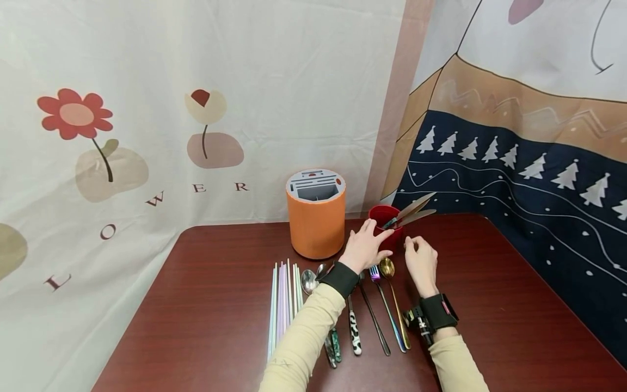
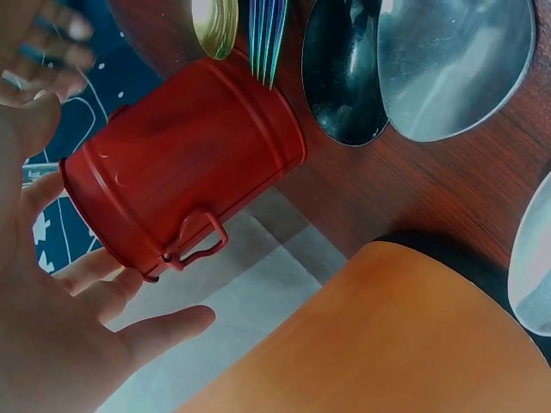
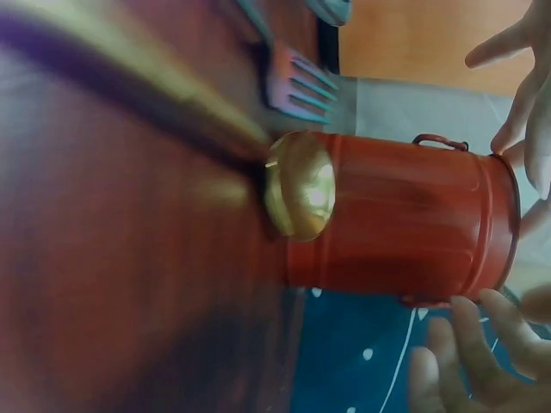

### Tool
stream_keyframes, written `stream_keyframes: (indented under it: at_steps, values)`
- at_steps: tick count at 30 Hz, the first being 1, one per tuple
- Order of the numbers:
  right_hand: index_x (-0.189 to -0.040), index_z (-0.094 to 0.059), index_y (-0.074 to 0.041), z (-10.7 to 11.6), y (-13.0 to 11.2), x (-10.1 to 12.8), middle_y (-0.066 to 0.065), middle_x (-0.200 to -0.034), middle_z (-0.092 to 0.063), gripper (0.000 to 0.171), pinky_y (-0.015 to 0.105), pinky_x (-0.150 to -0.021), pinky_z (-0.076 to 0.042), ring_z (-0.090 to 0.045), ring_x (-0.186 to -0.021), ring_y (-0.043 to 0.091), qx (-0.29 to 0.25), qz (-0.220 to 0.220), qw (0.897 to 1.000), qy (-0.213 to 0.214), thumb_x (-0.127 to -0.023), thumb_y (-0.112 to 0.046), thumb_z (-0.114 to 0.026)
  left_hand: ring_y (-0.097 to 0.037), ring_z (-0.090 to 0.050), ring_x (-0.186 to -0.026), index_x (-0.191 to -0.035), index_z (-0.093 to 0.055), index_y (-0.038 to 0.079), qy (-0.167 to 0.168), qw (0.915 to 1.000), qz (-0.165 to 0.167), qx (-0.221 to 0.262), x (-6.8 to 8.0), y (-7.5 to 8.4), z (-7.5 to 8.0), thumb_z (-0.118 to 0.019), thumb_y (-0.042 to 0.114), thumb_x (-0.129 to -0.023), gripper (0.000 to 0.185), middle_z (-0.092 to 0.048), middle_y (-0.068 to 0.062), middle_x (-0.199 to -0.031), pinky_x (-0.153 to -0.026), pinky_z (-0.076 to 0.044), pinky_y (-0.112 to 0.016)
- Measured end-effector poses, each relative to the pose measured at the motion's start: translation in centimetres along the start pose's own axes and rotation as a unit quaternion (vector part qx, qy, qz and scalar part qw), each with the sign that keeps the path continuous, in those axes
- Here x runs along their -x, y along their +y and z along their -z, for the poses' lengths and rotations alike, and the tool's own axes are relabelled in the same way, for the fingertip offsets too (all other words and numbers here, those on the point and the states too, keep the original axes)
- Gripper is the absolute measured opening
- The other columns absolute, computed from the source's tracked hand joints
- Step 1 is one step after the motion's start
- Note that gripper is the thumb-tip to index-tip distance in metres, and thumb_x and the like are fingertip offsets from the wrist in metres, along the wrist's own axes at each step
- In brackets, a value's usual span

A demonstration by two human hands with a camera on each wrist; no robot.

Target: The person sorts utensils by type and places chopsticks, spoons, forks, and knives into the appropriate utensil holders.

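A dark red wooden tabletop (image 1: 206,305) stood in a corner hung with cloths: a pale one with printed flowers and letters on the left, a dark blue one with white trees on the right. At the back of the tabletop stood an orange holder (image 1: 315,213) with a slotted grey top, and just beside it, to its right, a small red tin (image 1: 388,224) with two knives (image 1: 413,212) leaning out over its rim. The left hand (image 1: 364,246) lay against the tin's near left side with fingers straight and spread, touching the wall near the rim rather than curled round it; the right hand (image 1: 420,260) hovered at the tin's right side, fingers loosely bent, and whether they touched it I could not tell. Neither grip held anything. In front of the tin lay a row of cutlery: a gold spoon (image 1: 388,268) and a rainbow fork (image 1: 376,273) with their heads almost at the tin's base, silver spoons (image 1: 309,280) further left, and a bundle of pastel straws (image 1: 284,302). The tin looked light and top-heavy with the long knives slanting out, so a push from one hand alone would likely have tipped it or spilled them. A careless sleeve could also have scattered the row.
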State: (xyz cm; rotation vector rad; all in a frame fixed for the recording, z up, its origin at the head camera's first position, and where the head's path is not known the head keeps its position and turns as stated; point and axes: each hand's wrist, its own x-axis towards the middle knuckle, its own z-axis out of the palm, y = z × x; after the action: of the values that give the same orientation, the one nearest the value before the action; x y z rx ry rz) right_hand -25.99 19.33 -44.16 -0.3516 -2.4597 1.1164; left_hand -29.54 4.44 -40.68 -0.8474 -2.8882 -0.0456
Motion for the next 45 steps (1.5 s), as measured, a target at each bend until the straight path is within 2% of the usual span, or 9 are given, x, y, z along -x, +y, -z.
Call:
stream_keyframes:
  at_steps: [7,15,19,23,27,32,38,41,45]
  values:
    - [-0.103,-0.063,-0.001,1.2,1.4,0.4,0.018,-0.087,-0.064,0.032,0.028,-0.056,-0.034,-0.051,-0.065,0.023,0.069,0.023,0.990,-0.121,-0.098,-0.027,-0.047,-0.018,-0.028,-0.142,-0.145,-0.034,0.041,-0.008,0.9999,0.004,0.005,-0.2,0.1,0.2,-0.047,0.055,-0.092,0.055,-0.035,-0.005,-0.147,-0.106,-0.040,-0.052]
    - [-0.092,-0.061,0.000,2.0,1.9,0.6,0.010,-0.072,-0.063,0.022,0.028,-0.054,-0.040,-0.055,-0.062,0.017,0.130,0.043,0.955,-0.262,-0.091,-0.022,-0.060,-0.018,-0.030,-0.143,-0.142,-0.040,0.038,0.001,0.9991,0.008,0.042,0.0,-0.2,1.4,-0.048,0.055,-0.092,0.054,-0.039,-0.004,-0.149,-0.109,-0.037,-0.052]
    - [-0.088,-0.059,-0.001,1.9,1.3,0.9,0.008,-0.069,-0.063,0.023,0.029,-0.055,-0.042,-0.059,-0.061,0.016,0.156,0.021,0.938,-0.308,-0.088,-0.023,-0.065,-0.019,-0.038,-0.140,-0.139,-0.048,0.026,0.103,0.9925,-0.010,0.065,0.5,-1.6,2.9,-0.050,0.049,-0.093,0.050,-0.047,-0.003,-0.144,-0.109,-0.039,-0.044]
    - [-0.088,-0.057,-0.001,1.6,0.8,1.4,0.009,-0.071,-0.064,0.025,0.031,-0.057,-0.044,-0.062,-0.062,0.016,0.177,0.008,0.926,-0.334,-0.085,-0.023,-0.069,-0.021,-0.047,-0.134,-0.130,-0.057,0.015,0.248,0.9645,-0.022,0.088,1.2,-4.2,5.4,-0.055,0.039,-0.093,0.044,-0.057,-0.005,-0.134,-0.107,-0.042,-0.039]
    - [-0.083,-0.058,-0.002,1.2,0.4,1.8,0.008,-0.068,-0.064,0.025,0.030,-0.055,-0.042,-0.061,-0.060,0.016,0.186,-0.002,0.922,-0.341,-0.083,-0.023,-0.071,-0.024,-0.050,-0.131,-0.128,-0.058,0.009,0.318,0.9410,0.001,0.115,2.4,-7.5,7.7,-0.058,0.036,-0.092,0.045,-0.059,-0.008,-0.132,-0.107,-0.042,-0.039]
    - [-0.065,-0.064,-0.006,0.9,-0.2,2.0,0.004,-0.059,-0.064,0.024,0.028,-0.051,-0.041,-0.058,-0.056,0.016,0.207,-0.013,0.919,-0.336,-0.082,-0.022,-0.071,-0.027,-0.037,-0.141,-0.136,-0.049,0.005,0.268,0.9468,0.070,0.164,3.6,-11.9,8.8,-0.055,0.042,-0.093,0.056,-0.052,-0.012,-0.140,-0.114,-0.033,-0.046]
    - [-0.068,-0.067,-0.007,0.7,-0.6,2.1,0.003,-0.059,-0.066,0.019,0.029,-0.053,-0.044,-0.060,-0.057,0.017,0.214,-0.025,0.913,-0.348,-0.084,-0.017,-0.068,-0.023,-0.022,-0.148,-0.146,-0.038,0.011,0.174,0.9522,0.125,0.218,4.4,-15.2,7.3,-0.048,0.051,-0.094,0.066,-0.038,-0.009,-0.152,-0.119,-0.018,-0.052]
    - [-0.070,-0.068,-0.006,0.5,-0.6,2.1,0.004,-0.060,-0.066,0.016,0.030,-0.055,-0.046,-0.062,-0.057,0.017,0.207,-0.033,0.914,-0.348,-0.084,-0.015,-0.067,-0.021,-0.026,-0.146,-0.143,-0.043,0.012,0.190,0.9470,0.126,0.226,4.4,-15.8,6.1,-0.049,0.051,-0.094,0.063,-0.041,-0.007,-0.150,-0.119,-0.023,-0.047]
    - [-0.070,-0.066,-0.005,0.3,-0.6,2.2,0.006,-0.060,-0.066,0.015,0.030,-0.056,-0.050,-0.062,-0.055,0.016,0.186,-0.039,0.920,-0.342,-0.083,-0.010,-0.066,-0.020,-0.034,-0.142,-0.137,-0.051,0.012,0.251,0.9352,0.119,0.220,4.0,-16.1,4.5,-0.051,0.050,-0.093,0.058,-0.049,-0.006,-0.144,-0.115,-0.032,-0.041]
